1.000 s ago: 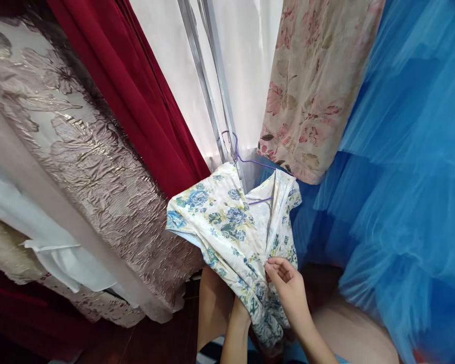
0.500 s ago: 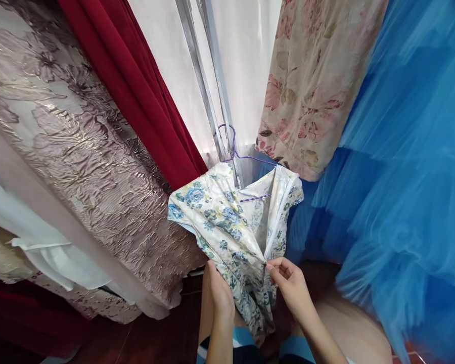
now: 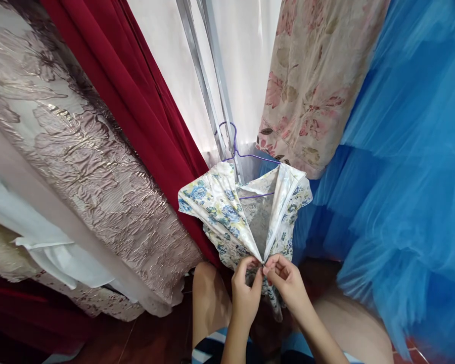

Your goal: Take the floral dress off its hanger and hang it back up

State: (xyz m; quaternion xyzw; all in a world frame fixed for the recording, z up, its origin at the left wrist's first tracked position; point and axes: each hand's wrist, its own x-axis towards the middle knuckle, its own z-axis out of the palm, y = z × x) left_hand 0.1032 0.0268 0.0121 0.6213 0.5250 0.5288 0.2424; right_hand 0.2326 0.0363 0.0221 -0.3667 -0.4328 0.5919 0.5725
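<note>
A white dress with blue and yellow flowers (image 3: 223, 222) hangs on a thin purple hanger (image 3: 256, 157) in front of me. Its zipper (image 3: 278, 224) is undone from the neckline down, so the two edges spread in a V. At the bottom of that V, my right hand (image 3: 284, 275) pinches the zipper, probably by its pull, which the fingertips mostly cover. My left hand (image 3: 246, 285) is closed on the dress fabric just left of the same spot, the fingertips of both hands nearly meeting. Below them the skirt bunches and falls between my knees.
Grey metal poles (image 3: 212, 86) rise behind the hanger before a white curtain (image 3: 159, 40). On the left hang a dark red cloth (image 3: 136, 111) and a mauve embossed gown (image 3: 98, 187). At right are a beige floral garment (image 3: 307, 96) and ruffled blue tulle (image 3: 402, 192).
My left hand has moved from the dress's side up and right to the zipper and closed there. The dress has shifted slightly right and its opening is spread wider. My right hand keeps its pinch.
</note>
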